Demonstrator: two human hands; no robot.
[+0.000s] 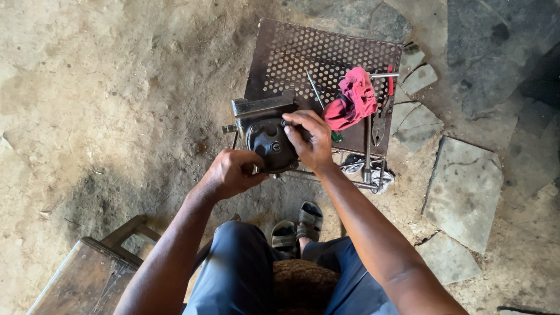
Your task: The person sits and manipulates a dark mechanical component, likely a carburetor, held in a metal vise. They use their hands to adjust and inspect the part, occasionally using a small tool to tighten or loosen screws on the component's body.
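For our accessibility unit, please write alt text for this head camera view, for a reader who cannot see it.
A seated person's left hand and right hand grip a dark round metal part clamped in a vise on a small perforated metal table. A pink rag, pliers and a screwdriver lie on the table, above a dirt and stone floor.

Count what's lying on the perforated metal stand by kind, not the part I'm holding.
Rag, pink: 1
Screwdriver: 1
Pliers, red-handled: 1
Long steel tool near the right edge: 1
Total: 4
Both hands, left and right, are on the dark round part.
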